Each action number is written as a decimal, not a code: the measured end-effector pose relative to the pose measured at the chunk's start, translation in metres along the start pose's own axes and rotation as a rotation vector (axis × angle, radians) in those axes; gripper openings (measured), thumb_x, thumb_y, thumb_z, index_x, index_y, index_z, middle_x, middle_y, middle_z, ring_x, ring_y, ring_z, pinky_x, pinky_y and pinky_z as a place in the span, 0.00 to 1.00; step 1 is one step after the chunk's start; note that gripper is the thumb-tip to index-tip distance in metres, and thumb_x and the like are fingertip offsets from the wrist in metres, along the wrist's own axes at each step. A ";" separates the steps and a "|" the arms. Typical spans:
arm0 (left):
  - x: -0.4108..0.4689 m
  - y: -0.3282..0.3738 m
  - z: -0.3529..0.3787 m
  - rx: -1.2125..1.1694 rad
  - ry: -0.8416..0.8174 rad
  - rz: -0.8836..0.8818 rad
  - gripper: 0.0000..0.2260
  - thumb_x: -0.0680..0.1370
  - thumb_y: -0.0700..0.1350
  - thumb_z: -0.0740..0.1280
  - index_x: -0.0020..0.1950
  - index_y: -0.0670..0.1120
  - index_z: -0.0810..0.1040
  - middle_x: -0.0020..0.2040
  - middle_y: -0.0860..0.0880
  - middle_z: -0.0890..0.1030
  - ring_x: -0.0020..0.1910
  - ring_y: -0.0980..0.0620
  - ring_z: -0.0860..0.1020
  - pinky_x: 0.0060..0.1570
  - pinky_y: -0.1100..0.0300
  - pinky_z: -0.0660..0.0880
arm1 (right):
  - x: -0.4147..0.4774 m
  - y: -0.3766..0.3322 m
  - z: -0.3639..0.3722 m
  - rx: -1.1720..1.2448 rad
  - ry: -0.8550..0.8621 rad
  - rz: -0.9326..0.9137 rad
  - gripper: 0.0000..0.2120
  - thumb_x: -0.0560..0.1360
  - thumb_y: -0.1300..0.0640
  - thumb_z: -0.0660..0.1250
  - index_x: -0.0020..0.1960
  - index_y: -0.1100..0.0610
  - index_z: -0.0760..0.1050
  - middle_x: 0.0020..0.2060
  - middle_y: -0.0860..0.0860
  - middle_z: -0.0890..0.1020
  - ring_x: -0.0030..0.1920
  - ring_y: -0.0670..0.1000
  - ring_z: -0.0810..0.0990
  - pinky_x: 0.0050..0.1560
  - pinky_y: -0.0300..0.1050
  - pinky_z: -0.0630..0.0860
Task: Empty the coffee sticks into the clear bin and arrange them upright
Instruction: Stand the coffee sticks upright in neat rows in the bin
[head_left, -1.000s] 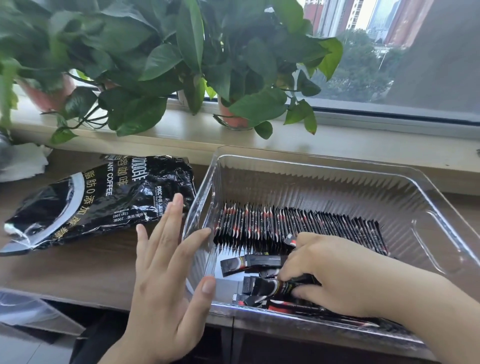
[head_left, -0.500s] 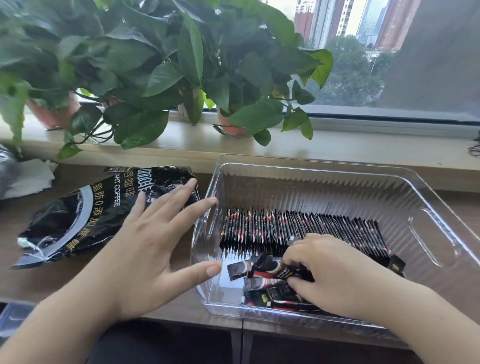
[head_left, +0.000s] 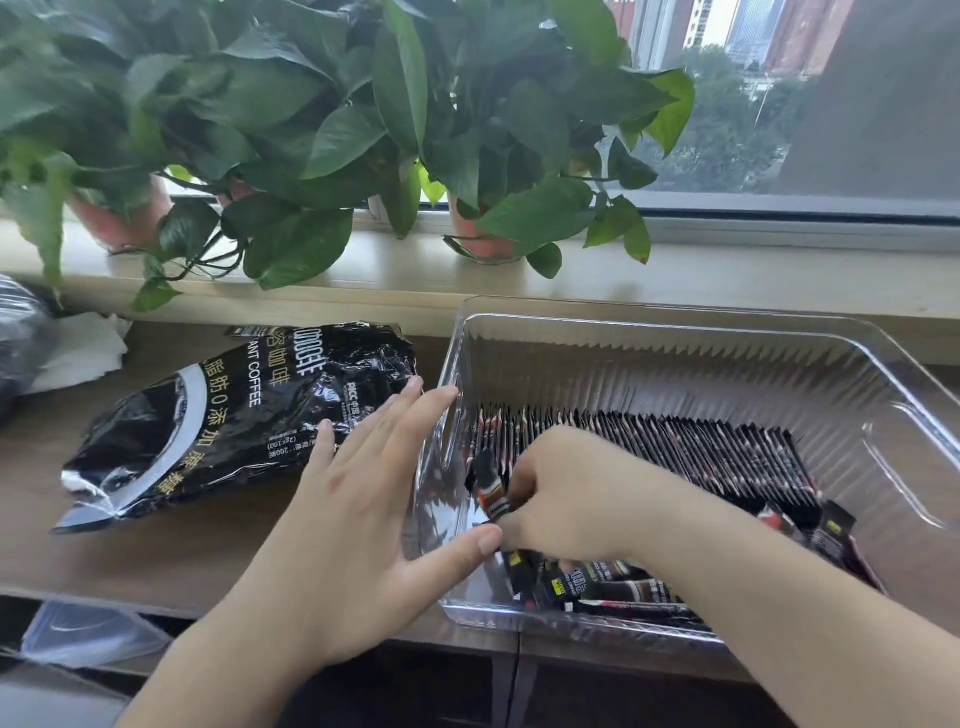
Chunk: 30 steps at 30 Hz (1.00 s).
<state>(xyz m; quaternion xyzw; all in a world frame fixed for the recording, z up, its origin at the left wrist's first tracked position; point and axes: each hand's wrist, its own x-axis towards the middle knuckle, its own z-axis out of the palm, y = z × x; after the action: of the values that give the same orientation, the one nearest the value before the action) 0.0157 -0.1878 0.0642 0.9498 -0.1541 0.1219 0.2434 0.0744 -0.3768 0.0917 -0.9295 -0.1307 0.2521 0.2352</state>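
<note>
A clear ribbed bin (head_left: 675, 343) sits on the wooden desk. Inside it a long row of black coffee sticks (head_left: 701, 447) stands upright, and several loose sticks (head_left: 597, 582) lie flat near the bin's front wall. My right hand (head_left: 566, 493) is inside the bin and grips a few black-and-red coffee sticks (head_left: 491, 488) near the row's left end. Outside the bin, my left hand (head_left: 358, 509) lies flat with straight fingers against the left wall. The crumpled black coffee bag (head_left: 223, 415) lies flat left of the bin.
Two potted leafy plants (head_left: 322, 130) stand on the windowsill behind, leaves hanging over the desk's back edge. White paper (head_left: 83, 348) and a dark object lie at far left. A clear plastic lid (head_left: 88, 631) sits below the desk's front edge.
My right hand picked sticks from the loose pile and moved left and up with them to the row's left end. My left hand stayed against the bin's left wall.
</note>
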 end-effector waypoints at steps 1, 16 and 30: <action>0.000 0.000 0.000 0.001 0.000 0.000 0.39 0.71 0.78 0.52 0.78 0.65 0.46 0.79 0.63 0.52 0.77 0.66 0.49 0.76 0.41 0.49 | 0.005 -0.004 0.005 0.029 -0.053 0.025 0.12 0.75 0.51 0.72 0.45 0.61 0.83 0.28 0.53 0.82 0.27 0.50 0.77 0.33 0.42 0.77; 0.006 -0.017 -0.027 0.159 -0.110 0.143 0.52 0.59 0.83 0.61 0.78 0.66 0.48 0.81 0.56 0.44 0.79 0.59 0.43 0.74 0.40 0.43 | 0.018 0.003 0.037 0.334 0.053 0.014 0.12 0.79 0.53 0.69 0.44 0.61 0.80 0.34 0.56 0.86 0.24 0.49 0.79 0.26 0.38 0.77; 0.004 -0.022 0.004 -0.049 0.026 0.155 0.47 0.66 0.75 0.66 0.79 0.59 0.54 0.81 0.55 0.50 0.79 0.56 0.52 0.73 0.33 0.52 | 0.026 -0.017 0.043 0.028 0.159 0.033 0.14 0.76 0.53 0.65 0.34 0.58 0.72 0.24 0.51 0.73 0.26 0.52 0.72 0.26 0.40 0.66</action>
<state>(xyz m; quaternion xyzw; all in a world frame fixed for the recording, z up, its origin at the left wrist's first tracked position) 0.0279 -0.1722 0.0522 0.9272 -0.2268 0.1487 0.2584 0.0716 -0.3367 0.0574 -0.9452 -0.0929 0.1831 0.2538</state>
